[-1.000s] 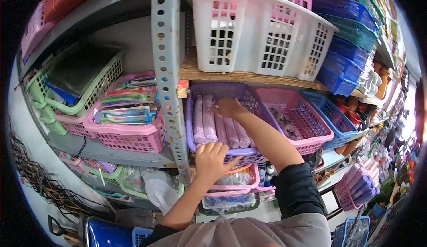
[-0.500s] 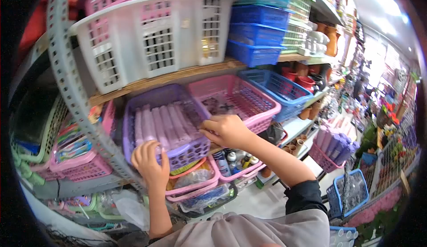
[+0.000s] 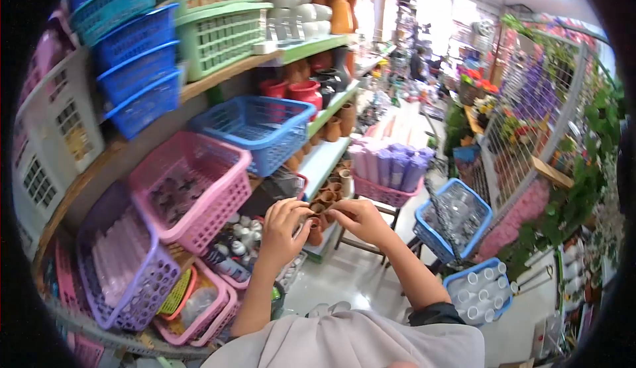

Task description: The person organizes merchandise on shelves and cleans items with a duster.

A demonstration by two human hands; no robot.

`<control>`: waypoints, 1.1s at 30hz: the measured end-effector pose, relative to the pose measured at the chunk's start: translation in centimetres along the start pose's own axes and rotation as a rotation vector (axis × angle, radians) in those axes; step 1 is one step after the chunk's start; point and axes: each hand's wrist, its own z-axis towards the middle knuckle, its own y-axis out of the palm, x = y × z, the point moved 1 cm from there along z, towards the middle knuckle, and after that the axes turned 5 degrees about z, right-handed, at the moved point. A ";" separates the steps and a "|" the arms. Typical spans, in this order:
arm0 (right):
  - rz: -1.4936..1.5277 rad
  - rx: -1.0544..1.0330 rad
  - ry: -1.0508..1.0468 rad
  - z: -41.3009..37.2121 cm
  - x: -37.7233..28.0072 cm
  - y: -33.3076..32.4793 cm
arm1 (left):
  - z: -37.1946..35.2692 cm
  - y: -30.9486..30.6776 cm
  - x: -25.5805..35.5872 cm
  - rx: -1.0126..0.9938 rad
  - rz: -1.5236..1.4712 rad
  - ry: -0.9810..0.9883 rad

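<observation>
My left hand point(image 3: 285, 230) is held in front of me, its fingers curled towards the thumb. My right hand point(image 3: 363, 221) faces it a short distance away, thumb and forefinger pressed together. Whatever either hand pinches, if anything, is too small to make out. Behind the fingertips, brown clay pots point(image 3: 326, 199) stand on a low shelf. To the left sits a purple basket point(image 3: 142, 282) with long, pale lilac wrapped bundles point(image 3: 119, 252) in it. Beside that basket is a pink basket point(image 3: 218, 199) with small dark items inside; neither hand touches them.
A blue basket point(image 3: 265, 144) stands on the shelf further along. A pink basket point(image 3: 387, 194) of purple rolls rests on a stool. Blue baskets point(image 3: 481, 219) stand at the right, near a wire rack point(image 3: 530, 136) with plants. Stacked baskets point(image 3: 142, 103) fill the upper left shelf.
My view has turned right along the aisle. Both hands have left the purple basket's rim and come close together in front of me. The lilac bundles remain in the basket.
</observation>
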 end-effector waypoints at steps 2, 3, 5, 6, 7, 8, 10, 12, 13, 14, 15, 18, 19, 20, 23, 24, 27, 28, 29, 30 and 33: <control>-0.068 0.059 0.061 -2.6 2.6 -2.5 | 0.8 3.7 0.5 -0.088 -0.090 0.005; -0.021 0.090 0.165 -3.8 3.7 -3.6 | 1.3 5.3 0.7 -0.100 -0.115 0.021; 0.085 0.161 0.377 -6.1 5.0 -5.5 | 2.0 8.4 1.0 -0.175 -0.226 -0.008; 0.079 0.211 0.390 -7.2 5.9 -6.3 | 2.3 9.8 1.0 -0.208 -0.260 -0.032; 0.104 0.260 0.431 -8.2 6.8 -6.9 | 2.7 11.0 0.9 -0.223 -0.284 -0.031; 0.131 0.307 0.470 -9.1 7.8 -7.4 | 3.1 12.1 0.9 -0.238 -0.306 -0.031; 0.081 0.337 0.475 -10.4 9.4 -8.3 | 4.2 13.5 0.8 -0.265 -0.311 -0.031; 0.188 0.441 0.535 -11.3 10.7 -8.9 | 5.1 15.0 0.3 -0.304 -0.346 -0.057; 0.208 0.459 0.570 -11.7 11.9 -9.2 | 5.5 15.8 -0.2 -0.316 -0.383 -0.093; 0.208 0.461 0.579 -11.5 12.9 -9.5 | 6.0 16.9 -1.0 -0.323 -0.389 -0.095; 0.183 0.496 0.556 -11.2 13.6 -9.9 | 6.6 17.9 -1.8 -0.295 -0.387 -0.063; 0.103 0.593 0.576 -9.5 15.5 -11.0 | 8.9 20.3 -3.3 -0.267 -0.404 -0.050; 0.068 0.624 0.541 -8.8 16.3 -11.4 | 9.9 21.1 -3.8 -0.242 -0.457 -0.106; 0.033 0.654 0.503 -8.1 17.0 -11.8 | 10.7 21.8 -4.4 -0.216 -0.508 -0.160; -0.080 0.674 0.478 -5.6 18.8 -13.0 | 13.6 24.6 -7.0 -0.183 -0.487 -0.143; -0.127 0.679 0.447 -4.5 18.9 -13.5 | 14.7 25.3 -7.6 -0.159 -0.505 -0.151; -0.198 0.686 0.393 -1.4 19.1 -14.9 | 18.0 27.2 -9.5 -0.160 -0.482 -0.159; -0.222 0.687 0.377 -0.7 19.6 -15.4 | 19.1 27.8 -10.1 -0.145 -0.460 -0.124; -0.265 0.697 0.382 -0.1 20.2 -15.8 | 20.2 28.6 -10.5 -0.176 -0.507 -0.146; -0.268 0.700 0.383 0.7 20.5 -16.2 | 21.3 29.3 -10.7 -0.178 -0.510 -0.144; -0.572 0.708 0.268 3.4 21.7 -17.4 | 24.5 31.4 -11.5 -0.312 -0.450 -0.066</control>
